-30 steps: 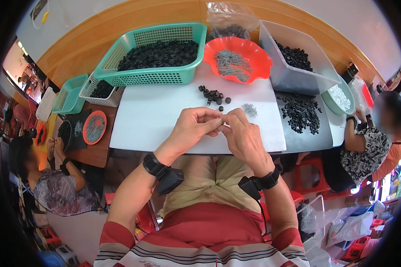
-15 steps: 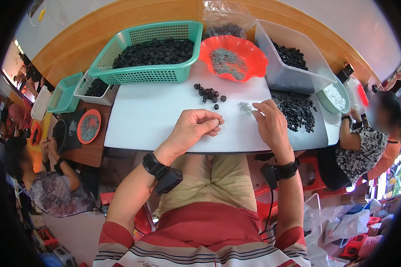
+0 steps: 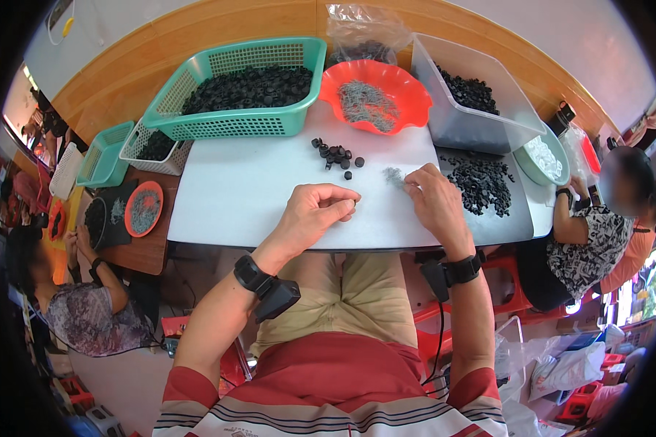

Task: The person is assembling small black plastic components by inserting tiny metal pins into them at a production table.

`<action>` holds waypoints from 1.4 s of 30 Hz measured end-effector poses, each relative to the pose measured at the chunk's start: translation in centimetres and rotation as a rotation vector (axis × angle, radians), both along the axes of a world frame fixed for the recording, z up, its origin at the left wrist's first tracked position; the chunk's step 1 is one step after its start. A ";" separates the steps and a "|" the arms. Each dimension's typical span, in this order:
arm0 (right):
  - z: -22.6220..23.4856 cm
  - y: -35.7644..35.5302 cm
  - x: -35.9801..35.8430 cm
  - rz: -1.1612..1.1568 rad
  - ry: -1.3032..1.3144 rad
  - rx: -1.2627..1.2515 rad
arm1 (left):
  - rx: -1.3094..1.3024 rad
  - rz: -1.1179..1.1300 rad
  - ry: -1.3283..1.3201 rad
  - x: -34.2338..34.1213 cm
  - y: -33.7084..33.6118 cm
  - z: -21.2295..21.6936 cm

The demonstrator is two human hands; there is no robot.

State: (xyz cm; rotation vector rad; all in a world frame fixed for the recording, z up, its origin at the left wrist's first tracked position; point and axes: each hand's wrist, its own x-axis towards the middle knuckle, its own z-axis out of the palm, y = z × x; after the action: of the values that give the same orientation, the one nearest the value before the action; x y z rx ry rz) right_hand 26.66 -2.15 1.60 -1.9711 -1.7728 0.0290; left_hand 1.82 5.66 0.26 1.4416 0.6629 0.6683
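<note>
My left hand [image 3: 312, 213] is closed in a pinch over the white tabletop [image 3: 229, 197]. Something small and dark shows at its fingertips, too covered to name. Just beyond that hand lies a loose group of round black caps [image 3: 337, 154]. My right hand [image 3: 439, 205] has its thumb and fingers bent together at the edge of a small heap of thin grey pins [image 3: 393, 176]. Whether a pin is between those fingertips cannot be made out. Both wrists wear black straps with a device.
A green basket [image 3: 233, 127] of black caps, a red scalloped bowl [image 3: 414, 95] of grey pins and a clear bin [image 3: 481, 131] of black parts line the back. Small black pieces [image 3: 481, 186] cover a dark mat at right. People sit on both sides.
My right hand has shifted slightly left toward the pin heap, its fingertips closing in. The left hand keeps its pinch. The whole view has drifted a little.
</note>
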 end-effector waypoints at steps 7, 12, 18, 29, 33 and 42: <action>-0.8 -0.4 0.2 -0.007 0.090 0.115 | 0.020 0.009 0.020 -0.1 -0.1 0.0; -0.4 -0.8 0.0 -0.029 0.163 0.109 | 0.012 0.034 0.013 -0.1 -0.4 0.0; 1.1 -1.6 -1.0 -0.053 0.327 0.108 | 0.015 0.041 -0.010 -0.1 -0.4 -0.2; 1.2 -2.8 -2.8 0.091 0.513 0.189 | 0.041 0.020 -0.038 1.9 -1.5 0.8; 1.5 -2.9 -3.4 0.137 0.458 0.206 | 0.016 0.009 -0.044 2.9 -1.6 1.3; 1.8 -3.1 -4.0 0.209 0.431 0.192 | -0.008 -0.038 -0.054 3.7 -1.3 0.8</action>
State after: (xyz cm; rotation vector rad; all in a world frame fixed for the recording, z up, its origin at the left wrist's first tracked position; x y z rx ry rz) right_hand 22.61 -5.22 3.42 -1.5020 -1.6170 0.3163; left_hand 5.50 4.37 1.10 1.4202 0.5936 0.6717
